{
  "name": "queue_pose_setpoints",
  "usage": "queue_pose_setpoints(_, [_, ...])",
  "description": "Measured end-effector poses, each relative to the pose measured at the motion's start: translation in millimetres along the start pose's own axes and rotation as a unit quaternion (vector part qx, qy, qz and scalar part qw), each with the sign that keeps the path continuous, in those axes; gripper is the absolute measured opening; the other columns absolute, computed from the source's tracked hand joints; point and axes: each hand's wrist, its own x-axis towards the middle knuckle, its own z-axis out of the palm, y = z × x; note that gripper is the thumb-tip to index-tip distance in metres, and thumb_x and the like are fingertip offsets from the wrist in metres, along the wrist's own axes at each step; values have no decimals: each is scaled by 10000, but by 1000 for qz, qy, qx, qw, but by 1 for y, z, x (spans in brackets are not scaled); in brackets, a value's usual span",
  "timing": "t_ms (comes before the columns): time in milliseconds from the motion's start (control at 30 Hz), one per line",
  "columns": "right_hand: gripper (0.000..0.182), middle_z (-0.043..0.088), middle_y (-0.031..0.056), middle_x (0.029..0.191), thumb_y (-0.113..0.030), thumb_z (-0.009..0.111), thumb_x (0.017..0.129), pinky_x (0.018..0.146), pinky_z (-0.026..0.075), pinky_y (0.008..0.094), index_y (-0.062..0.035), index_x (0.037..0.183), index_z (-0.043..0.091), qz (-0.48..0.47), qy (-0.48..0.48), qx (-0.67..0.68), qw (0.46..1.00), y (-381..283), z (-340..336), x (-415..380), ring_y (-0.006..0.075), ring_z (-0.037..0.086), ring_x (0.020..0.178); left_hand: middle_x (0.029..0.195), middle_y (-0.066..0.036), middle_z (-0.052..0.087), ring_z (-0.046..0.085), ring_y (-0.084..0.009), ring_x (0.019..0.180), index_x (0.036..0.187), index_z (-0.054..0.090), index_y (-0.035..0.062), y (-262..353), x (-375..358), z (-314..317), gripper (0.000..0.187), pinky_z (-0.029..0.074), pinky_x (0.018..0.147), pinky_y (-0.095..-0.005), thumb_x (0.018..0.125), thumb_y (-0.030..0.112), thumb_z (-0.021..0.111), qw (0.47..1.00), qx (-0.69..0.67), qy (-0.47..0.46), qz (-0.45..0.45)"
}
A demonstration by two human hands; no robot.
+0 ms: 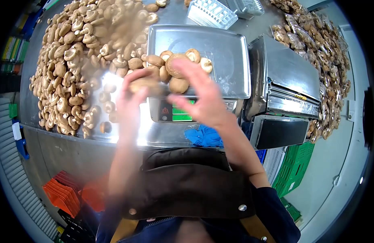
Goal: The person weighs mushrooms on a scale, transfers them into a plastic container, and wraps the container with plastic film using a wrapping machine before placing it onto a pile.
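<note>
A blurred mushroom (145,86) is gripped between the thumb and fingers of the left hand (130,91), which is held over the near left corner of the pan (231,48). The right hand (201,95) is held open, thumb and fingers spread, above the loose mushrooms (178,86) gathered on the left half of the pan; whether any of them is touched cannot be told. Some caps are turned down there, and pale stems are shown by others.

The pan is carried by a scale (155,111), whose green display (182,118) is partly covered by the right hand. A crumpled blue sheet (205,136) is seen at its near side, on the steel table (264,25). The left of the table is covered by a large pile (59,81) of mushrooms. Clear trays (211,14) are placed beyond the pan. To the right a metal machine (292,65) is set, and farther right bagged mushrooms (312,52) are heaped.
</note>
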Motion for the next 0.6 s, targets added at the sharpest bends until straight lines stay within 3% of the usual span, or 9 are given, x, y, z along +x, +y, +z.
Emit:
queue_pose_setpoints(33, [512,567,174,1212,-159,684,835,948,467,360,-40,1299,504,18,39,-37,998,12,-11,-3,293,572,1135,1129,-128,628,606,-186,1003,1158,593,-11,-4,-2,-17,340,484,892,-302,857,146,607,999,-19,35,-6])
queue_pose_setpoints(100, [406,601,127,1144,-88,652,864,903,489,306,-24,1249,542,191,118,20,974,39,-28,-13,201,622,1014,1087,-95,634,614,-159,961,1147,593,5,-10,-12,-40,308,495,846,-296,871,139,627,972,156,177,-21])
queue_pose_setpoints(167, [336,602,112,1114,-65,617,892,825,506,266,8,1215,559,266,90,-84,956,63,-50,-27,141,629,913,1078,-101,615,608,-182,967,1157,580,4,-64,-23,-109,319,485,859,-312,868,129,632,898,390,195,57])
queue_pose_setpoints(267, [331,622,153,1077,-92,632,872,766,516,305,4,1184,581,312,54,-54,947,102,-50,-57,200,633,827,1269,-188,492,524,-338,1140,1221,522,-4,-134,-41,-172,434,453,933,-387,836,139,663,777,608,147,71])
queue_pose_setpoints(300, [332,621,154,1081,-90,630,872,761,517,305,6,1186,580,303,49,-55,950,102,-48,-58,199,634,823,1332,-193,454,451,-361,1230,1248,509,10,-116,-38,-150,481,410,989,-412,818,145,680,827,533,166,59])
queue_pose_setpoints(367, [334,618,156,1090,-86,626,874,751,519,305,9,1190,577,286,42,-57,956,99,-42,-61,197,635,814,1349,-185,450,392,-361,1291,1261,505,18,-115,-35,-147,493,359,1036,-424,817,142,679,736,663,129,48])
queue_pose_setpoints(467, [392,616,157,1092,-116,637,868,740,521,309,6,1230,549,301,39,-52,951,98,-36,-55,192,626,799,1303,-183,490,446,-343,1215,1245,524,14,-62,-16,-87,467,363,1026,-427,816,118,675,816,541,139,148])
queue_pose_setpoints(567, [458,621,140,1056,-116,666,832,730,514,304,6,1253,533,318,22,-76,945,89,-33,-44,176,608,762,1089,-99,605,610,-185,898,1238,534,-14,-45,8,-44,454,511,762,-312,797,16,640,951,298,78,-25])
queue_pose_setpoints(600, [457,622,131,1040,-102,669,827,713,511,297,11,1250,537,312,16,-95,945,92,-31,-42,159,599,739,1054,-85,610,605,-152,856,1238,533,-29,-60,21,-44,459,507,716,-281,791,1,634,954,296,28,-29])
